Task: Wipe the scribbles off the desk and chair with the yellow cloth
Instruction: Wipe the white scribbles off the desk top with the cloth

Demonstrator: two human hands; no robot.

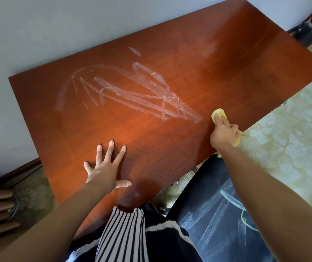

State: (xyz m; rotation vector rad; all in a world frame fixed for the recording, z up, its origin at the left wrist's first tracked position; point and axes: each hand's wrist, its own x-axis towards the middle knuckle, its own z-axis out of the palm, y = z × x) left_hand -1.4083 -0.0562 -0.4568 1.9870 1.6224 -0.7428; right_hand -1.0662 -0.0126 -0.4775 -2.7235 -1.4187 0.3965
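The yellow cloth (217,112), wadded in my curled right hand (224,134), sits right of centre on the desk (246,63), just beside the scribbles (132,91). My left hand (106,168) lies flat, fingers spread, lower centre. Risk: so small a wad may smear marks, not lift them.

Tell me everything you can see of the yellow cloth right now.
The yellow cloth is pale, soft-looking fabric, bunched up rather than spread flat. The right hand grips it and holds it down on the reddish-brown desk near its front edge. One wad pokes out past the fingers, and more shows behind the hand and under the wrist. It sits just beside the near end of the white scribbles, apparently not on them.
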